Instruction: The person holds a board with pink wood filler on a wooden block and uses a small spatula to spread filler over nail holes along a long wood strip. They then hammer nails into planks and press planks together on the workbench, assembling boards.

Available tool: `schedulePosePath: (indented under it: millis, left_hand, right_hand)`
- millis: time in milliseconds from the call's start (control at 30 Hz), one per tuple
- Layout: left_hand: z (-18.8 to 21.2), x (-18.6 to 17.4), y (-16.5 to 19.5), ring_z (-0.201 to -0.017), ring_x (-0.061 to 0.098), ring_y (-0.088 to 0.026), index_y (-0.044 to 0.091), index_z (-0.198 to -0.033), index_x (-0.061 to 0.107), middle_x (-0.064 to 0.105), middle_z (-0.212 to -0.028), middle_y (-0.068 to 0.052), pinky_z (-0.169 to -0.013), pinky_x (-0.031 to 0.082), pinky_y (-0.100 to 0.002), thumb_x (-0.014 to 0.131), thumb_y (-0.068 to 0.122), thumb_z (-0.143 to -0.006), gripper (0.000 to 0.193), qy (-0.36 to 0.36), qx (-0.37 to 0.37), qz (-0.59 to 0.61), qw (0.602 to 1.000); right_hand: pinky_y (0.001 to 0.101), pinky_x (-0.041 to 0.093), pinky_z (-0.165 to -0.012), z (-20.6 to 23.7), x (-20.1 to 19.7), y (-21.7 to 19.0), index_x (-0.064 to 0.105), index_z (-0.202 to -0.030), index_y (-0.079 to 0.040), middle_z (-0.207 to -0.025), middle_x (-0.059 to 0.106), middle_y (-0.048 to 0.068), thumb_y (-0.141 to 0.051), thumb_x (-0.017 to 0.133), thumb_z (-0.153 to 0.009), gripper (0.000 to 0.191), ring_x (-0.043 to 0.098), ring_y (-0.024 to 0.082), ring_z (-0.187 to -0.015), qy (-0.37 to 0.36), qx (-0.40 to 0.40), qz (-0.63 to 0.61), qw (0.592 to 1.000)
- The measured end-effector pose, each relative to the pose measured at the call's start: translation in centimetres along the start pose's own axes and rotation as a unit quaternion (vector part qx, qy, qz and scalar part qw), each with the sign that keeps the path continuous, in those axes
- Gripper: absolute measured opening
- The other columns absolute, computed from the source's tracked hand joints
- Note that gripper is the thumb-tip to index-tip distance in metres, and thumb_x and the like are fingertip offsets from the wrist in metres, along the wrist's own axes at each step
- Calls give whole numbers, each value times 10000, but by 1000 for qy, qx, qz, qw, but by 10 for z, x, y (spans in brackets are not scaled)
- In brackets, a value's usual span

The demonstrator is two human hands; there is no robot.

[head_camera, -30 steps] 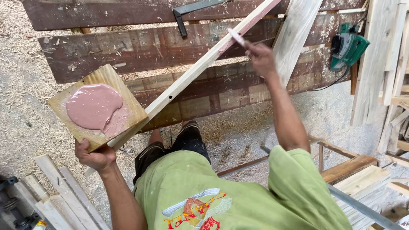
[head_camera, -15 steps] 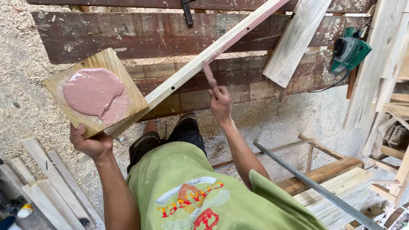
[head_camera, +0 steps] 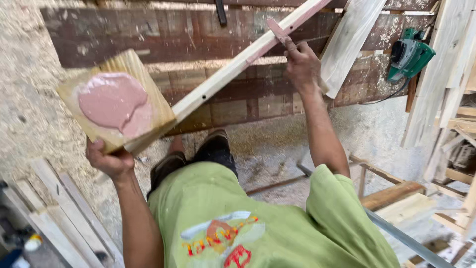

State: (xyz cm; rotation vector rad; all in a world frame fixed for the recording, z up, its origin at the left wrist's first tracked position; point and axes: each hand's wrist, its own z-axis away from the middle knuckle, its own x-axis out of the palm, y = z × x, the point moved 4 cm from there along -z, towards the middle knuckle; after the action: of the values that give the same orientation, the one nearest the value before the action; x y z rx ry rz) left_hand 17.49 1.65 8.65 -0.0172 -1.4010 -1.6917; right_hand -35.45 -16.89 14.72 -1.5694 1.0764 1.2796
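My left hand (head_camera: 110, 160) grips from below a square wooden board (head_camera: 148, 94) that carries a thick pool of pink putty (head_camera: 113, 101). A long pale wooden slat (head_camera: 233, 69) runs from under that board up to the top right, its upper stretch smeared pink. My right hand (head_camera: 301, 63) holds a narrow putty knife (head_camera: 276, 31) with a pink-coated blade, pressed against the slat's upper part. I wear a green shirt, and my dark shoes (head_camera: 215, 146) stand on the sawdust floor.
Dark stained planks (head_camera: 148, 34) lie across the back. A wide pale plank (head_camera: 349, 42) leans at the upper right, beside a green power planer (head_camera: 409, 54). Stacked light timber (head_camera: 453, 64) fills the right edge, wooden strips (head_camera: 54, 213) the lower left, a metal bar (head_camera: 406, 240) the lower right.
My right hand with the knife slid down the slat toward the board, then back up to its upper part. The putty board stayed in my left hand.
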Motion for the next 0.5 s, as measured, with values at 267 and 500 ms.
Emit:
schedulePosePath:
  millis: [267,500]
  left_hand:
    - [-4,-6,-6,-1142,623,-236,41,-1127,611,583,-1115,-77,-1068,556,-416,557,186,-827,337,18,-21,38,999]
    - [0,-19,-2,-920,609,-168,39,-1012,543,554,-969,-51,-833,560,-356,531,222,-782,294,-60,205,-303,929]
  right_hand:
    - [205,503,-483,86,47,-55,627,-1410,-304,-971,660,0,-104,670,-1009,450,562,91,-702,-144,164,-368,904]
    - [240,490,-574,89,68,-134,560,-1477,-309,-1005,668,14,-68,686,-1048,508,567,99,-748,-6,191,-369,910]
